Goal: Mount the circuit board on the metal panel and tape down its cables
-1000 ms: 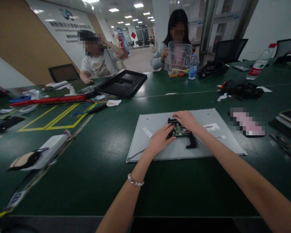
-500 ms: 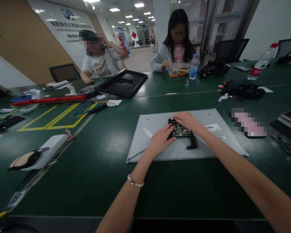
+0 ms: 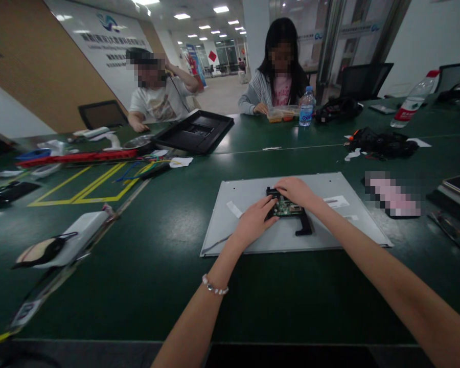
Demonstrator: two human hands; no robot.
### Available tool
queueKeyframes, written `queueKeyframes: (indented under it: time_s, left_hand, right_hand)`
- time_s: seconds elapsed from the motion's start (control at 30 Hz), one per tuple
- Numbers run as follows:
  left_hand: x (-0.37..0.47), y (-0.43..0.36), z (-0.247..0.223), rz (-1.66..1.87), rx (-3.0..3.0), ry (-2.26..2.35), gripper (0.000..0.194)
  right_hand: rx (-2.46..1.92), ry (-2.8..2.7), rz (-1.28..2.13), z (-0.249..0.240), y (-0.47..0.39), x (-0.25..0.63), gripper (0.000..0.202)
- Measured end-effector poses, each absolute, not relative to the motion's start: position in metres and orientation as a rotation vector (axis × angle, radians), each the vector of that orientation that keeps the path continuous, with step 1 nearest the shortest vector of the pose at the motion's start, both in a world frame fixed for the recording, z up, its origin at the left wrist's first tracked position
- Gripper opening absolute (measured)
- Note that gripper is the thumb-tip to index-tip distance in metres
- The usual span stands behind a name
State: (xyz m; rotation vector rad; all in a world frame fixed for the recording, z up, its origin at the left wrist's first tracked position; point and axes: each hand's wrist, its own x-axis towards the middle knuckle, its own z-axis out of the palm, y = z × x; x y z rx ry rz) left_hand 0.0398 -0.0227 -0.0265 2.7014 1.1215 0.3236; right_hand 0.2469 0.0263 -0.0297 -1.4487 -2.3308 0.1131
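A green circuit board (image 3: 286,206) in a black plastic frame (image 3: 303,225) lies on the grey back of a flat display panel (image 3: 230,202). At the frame's left side, my left hand (image 3: 255,220) grips the board, fingers over its edge and thumb at the near side. My right hand (image 3: 294,191) has its bent fingers closed on the far edge of the board and frame. The fingertips partly cover the board, so small parts beneath them are hidden.
A pink phone (image 3: 393,194) lies right of the panel, near glasses (image 3: 450,232). Farther back stand two water bottles, one with a blue cap (image 3: 306,107). A black monitor housing (image 3: 195,130) lies toward the back left. Two people sit across the green table (image 3: 157,306).
My hands and the board have hardly moved. Across the table, one person's hand has lowered beside the food box, and the chopsticks no longer show above it.
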Motion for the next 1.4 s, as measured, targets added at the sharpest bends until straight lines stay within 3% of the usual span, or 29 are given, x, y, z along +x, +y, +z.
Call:
queueKeyframes:
  time_s: [0.73,0.97,1.17,1.4]
  left_hand:
    - [0.041,-0.03,-0.014,0.405,2.861,1.128,0.058]
    - [0.018,-0.011,0.009,0.725,2.717,1.542,0.033]
    - [-0.018,0.009,-0.005,0.559,2.469,1.998,0.033]
    - [-0.039,0.023,-0.015,0.409,2.262,1.854,0.031]
  right_hand:
    - [-1.378,-2.262,0.215,-0.039,0.033,0.251,0.023]
    - [-1.418,-2.218,0.21,-0.04,0.032,0.252,0.024]
    - [-1.448,-2.154,0.188,-0.028,0.025,0.253,0.023]
    - [-1.436,-2.121,0.169,-0.012,0.016,0.251,0.023]
